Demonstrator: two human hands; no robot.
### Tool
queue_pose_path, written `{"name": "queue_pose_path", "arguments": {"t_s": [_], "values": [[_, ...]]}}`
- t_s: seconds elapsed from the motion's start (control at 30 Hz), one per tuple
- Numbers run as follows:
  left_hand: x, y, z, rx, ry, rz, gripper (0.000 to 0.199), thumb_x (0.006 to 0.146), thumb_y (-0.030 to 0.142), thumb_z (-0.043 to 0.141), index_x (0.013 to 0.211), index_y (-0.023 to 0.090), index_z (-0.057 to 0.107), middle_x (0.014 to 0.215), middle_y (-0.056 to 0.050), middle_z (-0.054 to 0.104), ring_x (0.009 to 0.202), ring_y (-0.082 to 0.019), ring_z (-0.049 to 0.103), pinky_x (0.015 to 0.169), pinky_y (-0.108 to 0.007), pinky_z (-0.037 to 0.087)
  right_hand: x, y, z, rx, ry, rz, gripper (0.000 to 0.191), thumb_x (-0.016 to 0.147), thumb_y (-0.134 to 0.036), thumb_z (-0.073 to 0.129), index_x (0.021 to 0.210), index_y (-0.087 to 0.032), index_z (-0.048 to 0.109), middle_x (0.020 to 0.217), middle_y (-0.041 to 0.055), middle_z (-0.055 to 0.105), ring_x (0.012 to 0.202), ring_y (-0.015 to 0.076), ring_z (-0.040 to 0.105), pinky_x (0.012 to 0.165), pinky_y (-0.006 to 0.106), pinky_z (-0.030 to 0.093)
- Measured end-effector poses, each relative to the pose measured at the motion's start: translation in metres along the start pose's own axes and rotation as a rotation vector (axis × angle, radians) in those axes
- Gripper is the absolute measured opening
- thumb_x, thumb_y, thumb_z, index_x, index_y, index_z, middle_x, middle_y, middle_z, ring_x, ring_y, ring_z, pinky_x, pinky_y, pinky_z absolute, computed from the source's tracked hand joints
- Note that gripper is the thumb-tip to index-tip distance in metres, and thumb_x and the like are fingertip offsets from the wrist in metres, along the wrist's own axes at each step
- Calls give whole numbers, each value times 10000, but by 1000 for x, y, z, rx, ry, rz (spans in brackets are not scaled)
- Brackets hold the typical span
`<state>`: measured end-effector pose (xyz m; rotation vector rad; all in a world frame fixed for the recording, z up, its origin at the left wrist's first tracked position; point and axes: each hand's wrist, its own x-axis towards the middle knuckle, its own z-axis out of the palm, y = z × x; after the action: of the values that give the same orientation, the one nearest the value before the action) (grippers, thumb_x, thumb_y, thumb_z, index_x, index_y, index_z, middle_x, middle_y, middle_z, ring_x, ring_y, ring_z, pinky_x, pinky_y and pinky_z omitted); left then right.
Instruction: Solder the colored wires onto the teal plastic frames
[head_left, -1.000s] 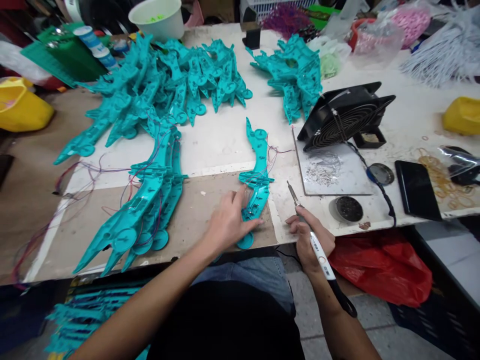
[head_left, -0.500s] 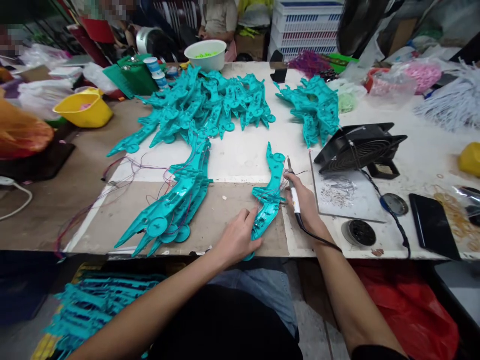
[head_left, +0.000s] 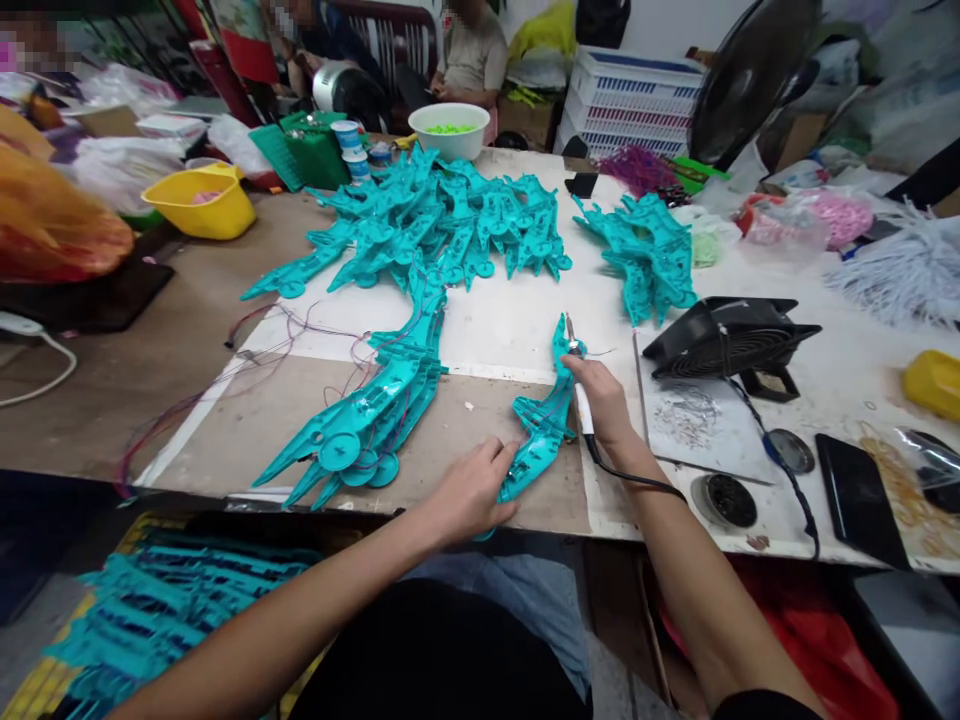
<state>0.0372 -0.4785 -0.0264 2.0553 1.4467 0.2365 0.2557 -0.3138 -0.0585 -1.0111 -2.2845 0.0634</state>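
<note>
My left hand (head_left: 480, 492) is closed on the lower end of a curved teal plastic part (head_left: 541, 440) at the table's front edge. Thin wires run across this part's middle. In my right hand (head_left: 602, 400) is a soldering iron (head_left: 584, 408) with a white handle and a black cord. Its metal tip points up and away, beside the part's upper end; whether the tip touches it I cannot tell. To the left lies a stack of similar teal parts (head_left: 405, 370), with red and dark wires (head_left: 281, 340) trailing left from it.
Larger heaps of teal parts (head_left: 450, 215) (head_left: 645, 250) lie farther back. At the right are a black fan (head_left: 724, 335), a board with solder scraps (head_left: 694, 420), a round tin (head_left: 727, 498) and a black phone (head_left: 859, 500). A crate of teal parts (head_left: 172, 610) stands below left. People sit behind the table.
The camera view has shifted, so the table's things appear farther right. My right hand has moved with the iron over the upper part of the teal piece. My left hand keeps its hold.
</note>
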Motion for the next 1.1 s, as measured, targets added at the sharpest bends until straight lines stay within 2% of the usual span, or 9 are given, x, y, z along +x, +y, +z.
{"name": "queue_pose_path", "arguments": {"t_s": [0.1,0.2,0.33,0.43,0.53,0.67,0.87,1.03,1.1], "values": [[-10,-3,-7,-46,3,22,693,769,293,589,1409,191,345,1176,-116,507,1095,-281,546,919,-376,473,10,-4,-2,-30,-51,-51,404,802,-111,460,1164,-179,625,973,80,700,860,220,630,833,384,471],[-27,-3,-24,-105,38,20,715,766,311,607,1424,212,345,1133,-101,523,1051,-267,562,891,-359,481,16,-17,-13,-57,85,-46,467,757,-102,478,1192,-199,619,844,41,689,759,201,620,817,374,466],[-56,-11,-69,-148,208,-10,736,771,321,625,1450,266,345,1152,-88,533,1061,-251,557,910,-342,469,23,-52,-36,-8,352,28,478,779,-122,532,1238,-242,594,960,46,681,768,191,630,780,351,500],[-69,-33,-109,-74,352,-75,687,772,358,624,1419,256,417,1187,-93,540,1095,-263,549,926,-350,462,26,-80,-41,134,418,94,462,791,-154,593,1241,-251,564,1071,54,677,862,213,661,811,381,527],[-69,-67,-135,29,427,-150,680,739,417,643,1362,187,496,1221,-116,539,1137,-284,539,976,-359,436,25,-99,-27,237,422,120,413,808,-179,600,1215,-241,565,1103,65,677,939,227,666,854,407,532],[-60,-107,-140,35,410,-217,742,704,426,672,1354,118,488,1265,-162,551,1169,-311,533,1007,-406,416,17,-121,5,324,364,177,368,830,-209,600,1197,-235,575,1122,78,673,1028,236,645,928,439,506],[-56,-139,-147,-403,519,-342,824,657,561,725,1322,128,505,1326,-181,553,1195,-293,550,935,-391,484,10,-167,61,786,337,438,451,851,-289,614,1267,-212,457,1274,137,588,1196,244,576,973,447,493],[-38,-149,-155,-1064,57,-464,521,588,509,814,924,125,709,916,-134,734,776,-231,694,653,-316,544,24,-208,112,1090,405,699,529,872,-364,596,1310,-260,318,1427,150,435,1334,218,442,1050,477,427],[-28,-146,-150,-1187,-39,-460,434,574,454,840,849,143,716,838,-107,739,687,-208,683,602,-301,535,32,-222,127,1177,438,761,537,882,-390,574,1311,-270,275,1432,149,427,1332,204,442,1070,489,407]]}}
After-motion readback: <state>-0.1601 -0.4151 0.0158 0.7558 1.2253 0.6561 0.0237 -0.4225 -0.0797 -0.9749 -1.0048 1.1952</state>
